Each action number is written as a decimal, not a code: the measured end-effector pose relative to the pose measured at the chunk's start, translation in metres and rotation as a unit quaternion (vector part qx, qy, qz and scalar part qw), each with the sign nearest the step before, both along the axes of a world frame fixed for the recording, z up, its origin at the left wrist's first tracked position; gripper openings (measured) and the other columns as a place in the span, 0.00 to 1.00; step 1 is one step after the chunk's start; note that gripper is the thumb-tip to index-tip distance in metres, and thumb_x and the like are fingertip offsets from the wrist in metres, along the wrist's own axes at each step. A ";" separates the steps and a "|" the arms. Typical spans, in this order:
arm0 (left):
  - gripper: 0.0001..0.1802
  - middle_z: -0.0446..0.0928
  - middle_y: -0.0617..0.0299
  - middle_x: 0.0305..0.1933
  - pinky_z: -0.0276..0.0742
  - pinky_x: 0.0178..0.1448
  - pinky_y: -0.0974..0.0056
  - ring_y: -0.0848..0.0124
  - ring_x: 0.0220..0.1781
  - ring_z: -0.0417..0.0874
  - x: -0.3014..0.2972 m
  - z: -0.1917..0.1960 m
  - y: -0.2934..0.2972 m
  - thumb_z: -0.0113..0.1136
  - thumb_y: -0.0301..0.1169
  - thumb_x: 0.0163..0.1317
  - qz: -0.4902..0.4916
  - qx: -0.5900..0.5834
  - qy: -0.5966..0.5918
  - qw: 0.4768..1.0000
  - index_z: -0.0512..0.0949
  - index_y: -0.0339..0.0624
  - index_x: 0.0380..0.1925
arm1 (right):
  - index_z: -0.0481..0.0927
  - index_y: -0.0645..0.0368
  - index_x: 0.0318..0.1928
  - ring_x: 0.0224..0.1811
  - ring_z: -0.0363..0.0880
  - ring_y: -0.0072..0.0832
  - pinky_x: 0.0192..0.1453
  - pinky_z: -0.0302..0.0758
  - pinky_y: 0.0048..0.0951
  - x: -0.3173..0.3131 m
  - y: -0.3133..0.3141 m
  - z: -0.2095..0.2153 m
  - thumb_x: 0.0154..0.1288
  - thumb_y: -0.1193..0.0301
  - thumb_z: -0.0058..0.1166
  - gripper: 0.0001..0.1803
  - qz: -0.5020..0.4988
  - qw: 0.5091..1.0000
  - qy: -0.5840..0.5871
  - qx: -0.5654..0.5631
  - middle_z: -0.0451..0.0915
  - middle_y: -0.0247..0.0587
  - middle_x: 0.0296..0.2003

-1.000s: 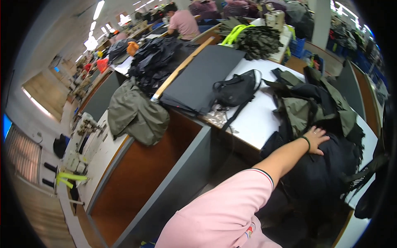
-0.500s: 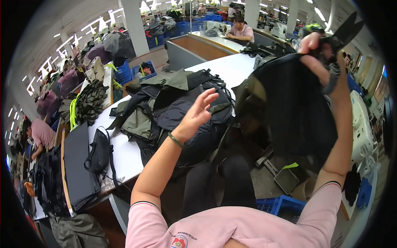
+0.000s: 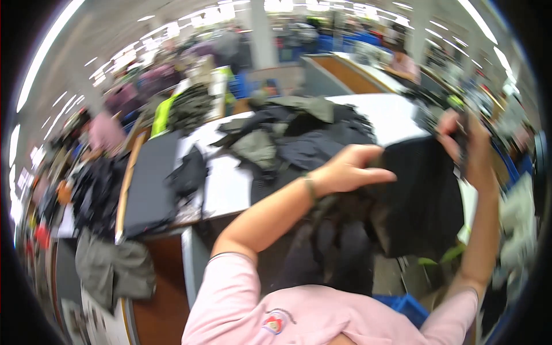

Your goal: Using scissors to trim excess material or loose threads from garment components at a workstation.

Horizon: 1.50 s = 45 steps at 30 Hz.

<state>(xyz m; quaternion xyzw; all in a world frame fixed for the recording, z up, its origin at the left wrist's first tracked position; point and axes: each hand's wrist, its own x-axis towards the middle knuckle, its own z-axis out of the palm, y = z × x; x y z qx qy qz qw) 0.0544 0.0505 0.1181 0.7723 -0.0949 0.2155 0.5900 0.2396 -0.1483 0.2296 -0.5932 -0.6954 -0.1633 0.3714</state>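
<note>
My right hand [image 3: 453,135] is raised at the right, closed around dark scissors [image 3: 463,144] and the upper corner of a black fabric piece [image 3: 422,195]. The fabric hangs from it in front of my lap, with olive parts along its left side. Reaching toward that left edge, my left hand [image 3: 353,169] has its thumb and fingers apart; whether its fingertips touch the cloth is unclear. A pile of black and olive backpacks [image 3: 310,138] lies on the white table [image 3: 227,184] beyond my left forearm. Motion blurs much of the view.
A small black pouch [image 3: 190,172] and dark grey flat panels [image 3: 152,178] lie on the table's left. Grey-olive cloth [image 3: 115,267] hangs at the lower left. A blue crate [image 3: 405,307] stands beside my legs. Co-workers sit at the far right [image 3: 405,66] and left [image 3: 107,131].
My left hand has moved right, from above the backpacks to the fabric's edge. My right hand has come down, its scissors no longer pointing up. The view has swung left.
</note>
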 end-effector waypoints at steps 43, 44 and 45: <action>0.23 0.78 0.50 0.54 0.77 0.63 0.56 0.56 0.60 0.80 -0.195 -0.080 0.068 0.60 0.09 0.49 0.199 0.128 0.185 0.954 0.82 0.37 0.46 | 0.73 0.56 0.38 0.30 0.71 0.14 0.35 0.67 0.18 -0.039 0.096 -0.209 0.56 0.82 0.66 0.15 0.164 0.695 0.696 -0.079 0.72 0.26 0.30; 0.25 0.78 0.51 0.55 0.77 0.62 0.57 0.56 0.61 0.79 -0.200 -0.074 0.072 0.57 0.08 0.50 0.276 0.178 0.208 0.921 0.82 0.39 0.48 | 0.73 0.56 0.38 0.30 0.69 0.13 0.34 0.66 0.18 -0.041 0.091 -0.211 0.55 0.82 0.65 0.15 0.162 0.698 0.694 -0.073 0.72 0.26 0.29; 0.27 0.78 0.53 0.56 0.76 0.62 0.58 0.56 0.61 0.78 -0.204 -0.068 0.072 0.55 0.07 0.51 0.353 0.227 0.231 0.878 0.81 0.41 0.50 | 0.73 0.56 0.38 0.29 0.68 0.12 0.34 0.65 0.18 -0.046 0.086 -0.212 0.54 0.83 0.65 0.15 0.161 0.701 0.691 -0.067 0.71 0.25 0.29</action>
